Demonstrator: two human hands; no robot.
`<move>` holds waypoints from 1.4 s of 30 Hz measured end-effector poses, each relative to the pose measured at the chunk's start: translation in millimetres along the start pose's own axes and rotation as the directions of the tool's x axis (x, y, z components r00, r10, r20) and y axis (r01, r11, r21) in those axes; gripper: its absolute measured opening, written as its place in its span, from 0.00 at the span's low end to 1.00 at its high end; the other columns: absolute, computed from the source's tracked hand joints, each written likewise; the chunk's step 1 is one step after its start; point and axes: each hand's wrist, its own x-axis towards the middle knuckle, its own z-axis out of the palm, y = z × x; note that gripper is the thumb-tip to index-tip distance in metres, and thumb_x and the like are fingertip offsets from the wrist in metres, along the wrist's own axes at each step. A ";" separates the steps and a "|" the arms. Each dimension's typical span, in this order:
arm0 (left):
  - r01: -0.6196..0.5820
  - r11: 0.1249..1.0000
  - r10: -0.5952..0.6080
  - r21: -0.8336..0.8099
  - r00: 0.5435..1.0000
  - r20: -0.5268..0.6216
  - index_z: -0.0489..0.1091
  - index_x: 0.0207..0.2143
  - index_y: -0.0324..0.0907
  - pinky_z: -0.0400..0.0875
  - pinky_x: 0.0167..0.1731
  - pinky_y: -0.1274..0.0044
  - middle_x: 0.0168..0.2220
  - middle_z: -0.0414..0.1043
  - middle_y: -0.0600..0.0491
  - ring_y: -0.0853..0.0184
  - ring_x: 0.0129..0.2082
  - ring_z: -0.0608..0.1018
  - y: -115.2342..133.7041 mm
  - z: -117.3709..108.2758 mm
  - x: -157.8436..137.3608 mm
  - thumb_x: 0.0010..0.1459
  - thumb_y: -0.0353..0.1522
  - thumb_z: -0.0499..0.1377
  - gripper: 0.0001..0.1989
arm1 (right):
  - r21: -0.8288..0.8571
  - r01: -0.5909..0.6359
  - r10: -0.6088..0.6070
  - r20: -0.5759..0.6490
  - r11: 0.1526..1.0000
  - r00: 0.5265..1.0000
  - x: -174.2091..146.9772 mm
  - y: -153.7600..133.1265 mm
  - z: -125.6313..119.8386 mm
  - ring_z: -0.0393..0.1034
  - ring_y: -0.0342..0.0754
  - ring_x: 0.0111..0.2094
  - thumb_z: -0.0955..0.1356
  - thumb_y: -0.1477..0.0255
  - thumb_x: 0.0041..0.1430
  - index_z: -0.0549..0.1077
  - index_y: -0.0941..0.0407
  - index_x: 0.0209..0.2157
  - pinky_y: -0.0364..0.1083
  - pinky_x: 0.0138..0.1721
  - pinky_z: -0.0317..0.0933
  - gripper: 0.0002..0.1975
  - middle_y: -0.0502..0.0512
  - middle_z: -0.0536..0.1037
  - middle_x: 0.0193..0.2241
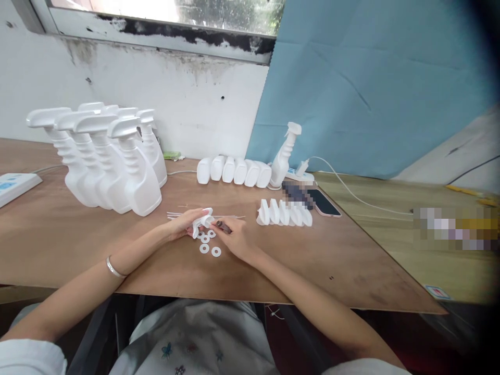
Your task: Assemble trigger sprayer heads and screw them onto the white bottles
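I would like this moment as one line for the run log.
left hand: holding white sprayer part | right hand: holding dark-handled tool | below: white rings on table

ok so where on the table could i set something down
Bare tabletop lies right of the right forearm, before the lined-up white pieces, to the table's edge. Another patch separates the left forearm from the bottle cluster. Crowded: among the white rings, and along the back around the container row.

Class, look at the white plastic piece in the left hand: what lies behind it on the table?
Thin rods lie on the brown table beyond the white piece, ends showing to either side. What lies between is covered by the piece and left hand.
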 end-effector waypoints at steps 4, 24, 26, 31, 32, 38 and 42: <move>-0.062 0.993 0.052 -0.101 0.993 -0.102 0.64 0.28 0.37 0.46 0.10 0.86 0.16 0.62 0.56 0.80 0.10 0.56 2.3 -0.9 2.1 0.53 0.41 0.54 0.15 | -0.092 0.057 -0.059 -0.012 0.994 0.998 -1.1 2.6 -1.9 0.66 0.42 0.23 0.63 0.69 0.55 0.71 0.55 0.27 0.40 0.27 0.57 0.07 0.49 0.74 0.22; -0.651 0.189 0.361 0.735 0.742 0.565 0.74 0.26 0.45 0.51 0.42 0.72 0.31 0.72 0.48 0.59 0.40 0.68 75.7 64.9 54.8 0.46 0.26 0.58 0.07 | -0.458 0.497 -0.346 0.376 0.737 0.860 -24.3 -8.6 10.8 0.66 0.45 0.24 0.61 0.72 0.52 0.68 0.58 0.33 0.43 0.21 0.54 0.08 0.55 0.74 0.28; -0.680 0.161 0.328 0.715 0.720 0.611 0.73 0.22 0.45 0.51 0.42 0.72 0.28 0.71 0.48 0.60 0.38 0.68 76.2 79.9 73.1 0.45 0.23 0.57 0.09 | -0.456 0.498 -0.343 0.382 0.738 0.858 -23.4 -8.5 9.3 0.67 0.46 0.25 0.61 0.72 0.53 0.68 0.58 0.33 0.43 0.22 0.56 0.08 0.56 0.74 0.29; -0.725 0.084 0.331 0.684 0.668 0.667 0.70 0.17 0.44 0.50 0.40 0.72 0.23 0.68 0.49 0.62 0.34 0.68 70.2 95.3 100.3 0.44 0.21 0.56 0.11 | -0.445 0.479 -0.293 0.424 0.757 0.857 -21.4 -11.2 5.2 0.67 0.46 0.26 0.61 0.70 0.53 0.68 0.58 0.34 0.42 0.20 0.54 0.09 0.57 0.75 0.30; -0.733 0.024 0.321 0.680 0.650 0.689 0.71 0.17 0.43 0.50 0.40 0.72 0.22 0.68 0.49 0.63 0.33 0.68 69.4 95.6 102.6 0.44 0.20 0.55 0.11 | -0.444 0.469 -0.279 0.428 0.763 0.859 -21.0 -11.8 4.7 0.67 0.46 0.26 0.61 0.70 0.53 0.68 0.58 0.35 0.42 0.20 0.53 0.09 0.57 0.75 0.30; -0.680 -0.402 0.222 0.613 0.577 0.786 0.71 0.29 0.41 0.53 0.39 0.73 0.31 0.71 0.47 0.64 0.35 0.70 69.7 93.8 106.4 0.51 0.21 0.51 0.11 | -0.433 0.426 -0.209 0.462 0.794 0.862 -18.8 -14.8 3.4 0.68 0.47 0.28 0.59 0.69 0.55 0.68 0.59 0.36 0.41 0.22 0.53 0.11 0.58 0.74 0.30; -0.545 -0.535 0.278 0.645 0.607 0.744 0.66 0.42 0.38 0.56 0.39 0.74 0.39 0.70 0.46 0.64 0.39 0.71 71.1 81.1 97.9 0.55 0.23 0.47 0.14 | -0.437 0.392 -0.162 0.477 0.810 0.864 -18.9 -15.1 3.2 0.68 0.47 0.29 0.58 0.69 0.58 0.67 0.57 0.38 0.41 0.23 0.54 0.12 0.56 0.74 0.32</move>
